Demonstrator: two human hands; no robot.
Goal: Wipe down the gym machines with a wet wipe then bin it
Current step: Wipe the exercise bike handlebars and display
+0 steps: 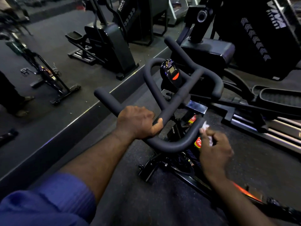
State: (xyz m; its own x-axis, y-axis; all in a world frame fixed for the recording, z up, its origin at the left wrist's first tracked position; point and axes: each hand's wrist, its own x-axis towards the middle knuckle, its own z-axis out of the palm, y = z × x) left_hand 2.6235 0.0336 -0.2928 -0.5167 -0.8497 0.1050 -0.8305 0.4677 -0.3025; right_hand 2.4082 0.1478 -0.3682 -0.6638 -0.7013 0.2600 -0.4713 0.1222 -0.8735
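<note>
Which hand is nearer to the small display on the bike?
Left. The left hand grips the handlebar below the display and to its left. The right hand, holding the wipe, is lower down and to the right, at the bar's near curve.

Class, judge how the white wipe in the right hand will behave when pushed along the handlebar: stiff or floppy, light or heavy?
Probably floppy: the wipe sits crumpled in the right hand. Likely light: a loose pinch holds it. It should wrap round the curved handlebar.
</note>
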